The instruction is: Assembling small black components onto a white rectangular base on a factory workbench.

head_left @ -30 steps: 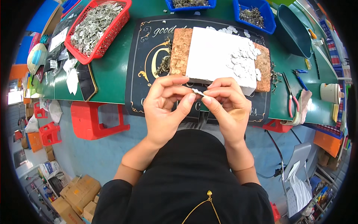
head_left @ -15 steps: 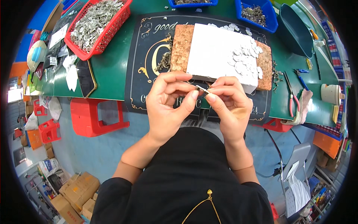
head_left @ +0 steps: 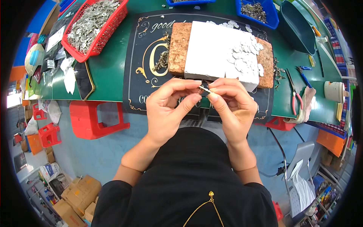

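Note:
My left hand (head_left: 166, 109) and my right hand (head_left: 235, 109) meet in front of the near edge of a white block (head_left: 208, 51). Between the thumb and fingertips of the right hand is a thin, small white piece (head_left: 205, 89), seen edge-on. The left thumb and fingers are closed around its other end, where a tiny dark part shows; its kind is too small to tell. Several flat white pieces (head_left: 244, 56) lie on the right side of the block. Rough brown bricks (head_left: 179, 47) show at either side of the block.
A red basket (head_left: 102, 41) full of small metallic-looking pieces stands at the left. Blue trays (head_left: 274, 20) and a dark green bin (head_left: 297, 32) are at the back. Red-handled pliers (head_left: 294, 94) and a white cup-like container (head_left: 334, 92) lie to the right. A red stool (head_left: 85, 121) stands below the table.
Both hands stay together at the small white piece, with only slight finger shifts. The view has moved a little, so the table things appear slightly further left and higher.

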{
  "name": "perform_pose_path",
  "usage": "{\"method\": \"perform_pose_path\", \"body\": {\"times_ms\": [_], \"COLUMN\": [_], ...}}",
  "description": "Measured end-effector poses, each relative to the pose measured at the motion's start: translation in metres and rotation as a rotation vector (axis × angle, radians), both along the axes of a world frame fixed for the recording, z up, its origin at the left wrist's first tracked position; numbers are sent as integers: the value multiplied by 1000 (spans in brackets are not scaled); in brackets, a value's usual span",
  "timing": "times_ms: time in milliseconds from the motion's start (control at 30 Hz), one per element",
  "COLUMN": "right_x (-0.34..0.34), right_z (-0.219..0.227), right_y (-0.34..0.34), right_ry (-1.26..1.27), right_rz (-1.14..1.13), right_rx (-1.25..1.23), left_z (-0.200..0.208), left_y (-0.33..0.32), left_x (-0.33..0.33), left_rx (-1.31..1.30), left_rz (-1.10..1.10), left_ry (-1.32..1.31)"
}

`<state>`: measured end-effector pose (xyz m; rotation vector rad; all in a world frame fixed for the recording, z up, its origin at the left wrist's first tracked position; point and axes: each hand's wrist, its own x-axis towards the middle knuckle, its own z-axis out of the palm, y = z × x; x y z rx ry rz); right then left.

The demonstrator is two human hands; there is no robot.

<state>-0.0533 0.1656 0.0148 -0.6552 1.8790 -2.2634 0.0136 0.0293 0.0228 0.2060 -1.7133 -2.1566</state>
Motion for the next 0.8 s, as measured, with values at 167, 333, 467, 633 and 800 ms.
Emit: {"method": "perform_pose_path", "body": {"times_ms": [167,333,467,633,800], "right_x": [-2,0,-15,-28,-30], "right_z": [1,22,26,25,12], "right_y": [5,13,17,14,7], "right_ry": [32,127,600,657,667], "right_rz": [27,-24,-174,-183,-198], "right_rx": [24,324,644,797,690], "left_z": [-6,-10,-8,-13,-28], "left_y": [-3,0,-3,2,-7], "left_x": [-5,-9,-21,-32,-35], "left_rx": [-134,-117,-872,-1130,-1207], "left_rz": [7,-25,42,249,179], "left_ry": [47,41,86,19,27]}}
